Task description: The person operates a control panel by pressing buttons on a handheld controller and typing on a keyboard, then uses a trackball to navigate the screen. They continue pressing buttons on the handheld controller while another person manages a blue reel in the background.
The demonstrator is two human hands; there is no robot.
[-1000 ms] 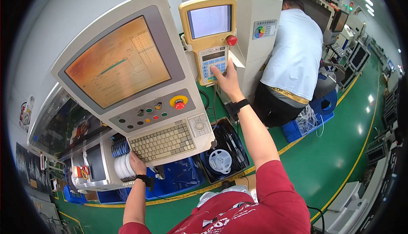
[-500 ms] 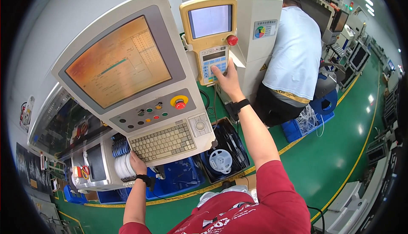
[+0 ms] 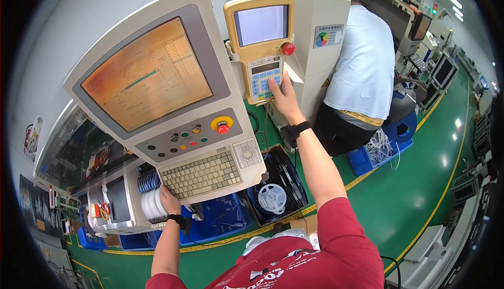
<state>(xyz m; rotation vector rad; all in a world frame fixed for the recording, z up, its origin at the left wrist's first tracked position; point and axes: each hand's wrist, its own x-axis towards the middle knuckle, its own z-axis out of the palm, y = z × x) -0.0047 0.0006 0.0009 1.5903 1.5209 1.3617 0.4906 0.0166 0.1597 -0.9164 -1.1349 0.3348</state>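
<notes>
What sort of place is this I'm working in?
Most likely a factory workshop, perhaps for electronics: there's a large off-white control console with an orange-tinted rectangular screen, a yellow handheld keypad controller, and a glossy green floor.

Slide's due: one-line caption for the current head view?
Right grip on yellow pendant, thumb at its keypad; left grip at the lower edge of the keyboard console, beside white discs.
</notes>
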